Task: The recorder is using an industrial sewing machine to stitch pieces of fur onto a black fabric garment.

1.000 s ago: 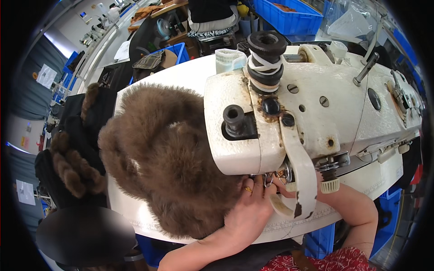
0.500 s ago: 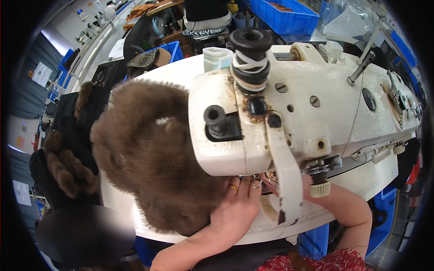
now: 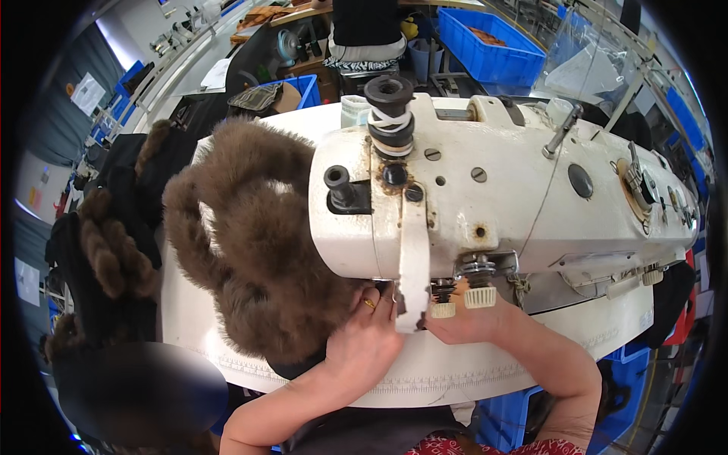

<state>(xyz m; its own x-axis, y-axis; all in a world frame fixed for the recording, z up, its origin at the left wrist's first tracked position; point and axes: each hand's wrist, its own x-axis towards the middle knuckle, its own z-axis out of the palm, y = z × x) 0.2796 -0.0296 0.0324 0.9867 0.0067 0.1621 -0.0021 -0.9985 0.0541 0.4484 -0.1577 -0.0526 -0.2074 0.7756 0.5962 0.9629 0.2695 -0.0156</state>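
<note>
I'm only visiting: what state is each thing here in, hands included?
Brown fur: bunched up on the white table.
Sewing machine: stained, paint chipped; whether running, unclear.
Left hand: at the fur's edge, fingertips hidden.
Right hand: partly behind the machine's knobs, grip unclear.
White band: wound around a black post.
Blue bin, top: open, orange-brown material inside.

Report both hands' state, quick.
Left hand: against the fur; open or closed, cannot be told.
Right hand: partly hidden by the machine; grip cannot be told.

Left fingers (image 3: 384,307) partly hidden by sewing machine (image 3: 508,205)
</note>
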